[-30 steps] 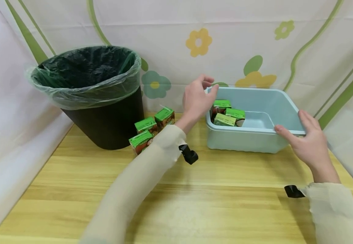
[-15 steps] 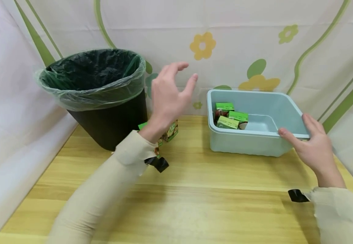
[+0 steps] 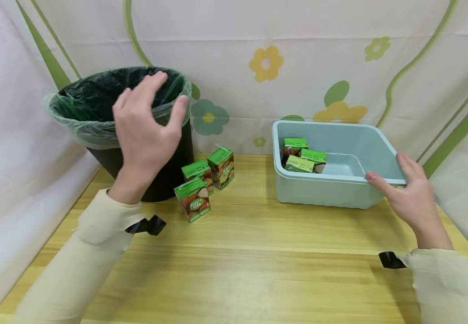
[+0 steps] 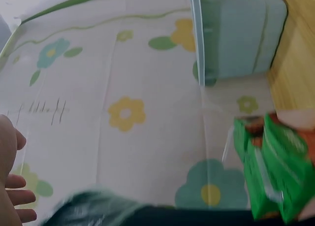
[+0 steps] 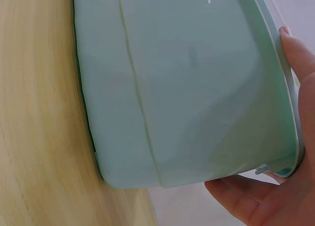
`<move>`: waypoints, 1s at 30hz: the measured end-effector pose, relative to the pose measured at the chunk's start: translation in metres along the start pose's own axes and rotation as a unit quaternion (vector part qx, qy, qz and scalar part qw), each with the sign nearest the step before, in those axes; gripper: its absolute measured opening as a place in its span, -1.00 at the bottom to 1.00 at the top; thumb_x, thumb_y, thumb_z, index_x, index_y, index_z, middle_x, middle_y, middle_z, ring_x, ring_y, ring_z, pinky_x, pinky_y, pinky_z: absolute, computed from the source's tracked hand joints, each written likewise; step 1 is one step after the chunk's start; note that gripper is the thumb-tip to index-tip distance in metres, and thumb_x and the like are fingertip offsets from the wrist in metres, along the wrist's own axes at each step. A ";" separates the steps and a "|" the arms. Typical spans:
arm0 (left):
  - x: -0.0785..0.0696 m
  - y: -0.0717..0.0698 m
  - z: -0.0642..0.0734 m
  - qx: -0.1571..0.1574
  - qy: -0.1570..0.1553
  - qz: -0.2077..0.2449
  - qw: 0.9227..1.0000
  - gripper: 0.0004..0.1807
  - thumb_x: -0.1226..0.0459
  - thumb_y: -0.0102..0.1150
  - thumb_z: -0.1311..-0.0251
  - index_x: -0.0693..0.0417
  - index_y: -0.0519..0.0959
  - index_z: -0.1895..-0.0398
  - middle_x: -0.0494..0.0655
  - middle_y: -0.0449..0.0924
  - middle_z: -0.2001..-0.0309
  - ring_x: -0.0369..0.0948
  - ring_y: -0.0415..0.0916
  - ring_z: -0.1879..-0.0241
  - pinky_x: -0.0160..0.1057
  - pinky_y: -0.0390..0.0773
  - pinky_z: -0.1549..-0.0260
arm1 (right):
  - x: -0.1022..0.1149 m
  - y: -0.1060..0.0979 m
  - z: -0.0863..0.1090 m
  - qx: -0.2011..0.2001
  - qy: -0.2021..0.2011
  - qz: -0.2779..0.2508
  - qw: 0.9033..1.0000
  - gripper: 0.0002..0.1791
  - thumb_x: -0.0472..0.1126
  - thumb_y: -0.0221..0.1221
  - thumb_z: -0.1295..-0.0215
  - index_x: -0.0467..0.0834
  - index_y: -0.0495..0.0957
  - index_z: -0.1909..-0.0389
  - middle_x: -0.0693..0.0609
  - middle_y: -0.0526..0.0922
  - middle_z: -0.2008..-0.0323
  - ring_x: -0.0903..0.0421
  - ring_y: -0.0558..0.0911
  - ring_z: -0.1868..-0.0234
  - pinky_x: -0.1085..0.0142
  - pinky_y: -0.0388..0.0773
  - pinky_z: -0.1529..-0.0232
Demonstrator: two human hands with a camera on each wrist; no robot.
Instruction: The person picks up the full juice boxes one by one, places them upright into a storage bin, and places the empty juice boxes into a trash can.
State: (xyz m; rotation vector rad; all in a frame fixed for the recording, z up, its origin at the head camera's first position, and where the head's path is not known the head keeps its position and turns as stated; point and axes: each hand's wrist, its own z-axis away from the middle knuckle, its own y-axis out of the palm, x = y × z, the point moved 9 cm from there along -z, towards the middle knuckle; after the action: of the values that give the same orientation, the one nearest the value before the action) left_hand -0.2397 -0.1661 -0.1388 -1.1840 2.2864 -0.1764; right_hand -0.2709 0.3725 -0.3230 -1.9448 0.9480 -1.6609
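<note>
My left hand point(image 3: 144, 126) is raised in front of the black trash bin point(image 3: 157, 180), overlapping its rim in the head view. Its fingers are loosely bent, with nothing held; in the left wrist view only some fingers point(image 4: 19, 196) show at the left edge. Three green-topped drink cartons point(image 3: 194, 200) stand close together on the table just right of the bin. My right hand point(image 3: 413, 198) grips the front right corner of a light blue plastic basin point(image 3: 318, 191), thumb over the rim. Inside the basin's left end sit three similar cartons point(image 3: 301, 164). The right wrist view shows fingers under the basin's rim point(image 5: 293, 137).
A clear greenish bag point(image 3: 88, 130) lines the bin and folds over its edge. Behind the wooden table point(image 3: 250, 270) hangs a white flowered cloth point(image 3: 234, 81). The basin stands at the back right, near that cloth.
My left hand has swung left from the basin's left end, past the standing cartons, to the front of the bin. My right hand stays on the basin, which keeps its place.
</note>
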 end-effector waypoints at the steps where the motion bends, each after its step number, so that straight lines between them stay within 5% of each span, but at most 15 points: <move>1: 0.005 -0.006 0.000 -0.008 -0.003 -0.003 1.000 -0.45 -0.06 0.21 -0.45 0.01 0.64 -0.36 -0.08 0.64 -0.38 -0.12 0.46 -0.50 -0.04 0.10 -0.63 | 0.000 -0.001 0.000 -0.001 0.001 -0.001 1.000 0.10 0.20 0.24 -0.47 -0.01 -0.24 -0.74 -0.08 -0.29 -0.76 -0.30 -0.26 -0.75 -0.35 -0.28 -0.66; 10: 0.058 -0.056 0.004 -0.099 -0.037 -0.020 0.994 -0.45 -0.08 0.19 -0.38 -0.04 0.69 -0.30 -0.14 0.68 -0.33 -0.21 0.48 -0.47 -0.14 0.00 -0.63 | 0.000 -0.002 0.000 -0.002 -0.003 0.007 1.000 0.10 0.19 0.23 -0.47 -0.05 -0.23 -0.74 -0.13 -0.28 -0.76 -0.37 -0.24 -0.73 -0.42 -0.26 -0.63; 18: 0.093 -0.075 0.020 -0.135 -0.059 -0.012 0.989 -0.46 -0.05 0.15 -0.35 -0.04 0.69 -0.29 -0.16 0.64 -0.38 -0.22 0.42 -0.51 -0.16 -0.05 -0.65 | 0.003 -0.002 0.001 -0.001 -0.002 0.008 1.000 0.11 0.22 0.24 -0.46 -0.03 -0.23 -0.74 -0.12 -0.28 -0.76 -0.37 -0.23 -0.73 -0.45 -0.24 -0.61; 30: 0.095 -0.085 0.041 -0.178 -0.051 0.055 0.981 -0.13 -0.38 0.19 -0.29 0.18 0.67 -0.25 0.07 0.52 -0.46 -0.02 0.25 -0.62 -0.23 0.07 -0.65 | 0.004 -0.002 0.001 -0.003 -0.001 0.011 1.000 0.10 0.22 0.22 -0.47 -0.05 -0.22 -0.74 -0.15 -0.27 -0.75 -0.39 -0.23 -0.73 -0.48 -0.23 -0.60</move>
State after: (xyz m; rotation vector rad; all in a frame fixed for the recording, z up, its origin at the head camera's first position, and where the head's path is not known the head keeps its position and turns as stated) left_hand -0.2011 -0.2871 -0.1822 -1.1993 2.3458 0.3403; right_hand -0.2690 0.3711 -0.3194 -1.9325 0.9715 -1.6463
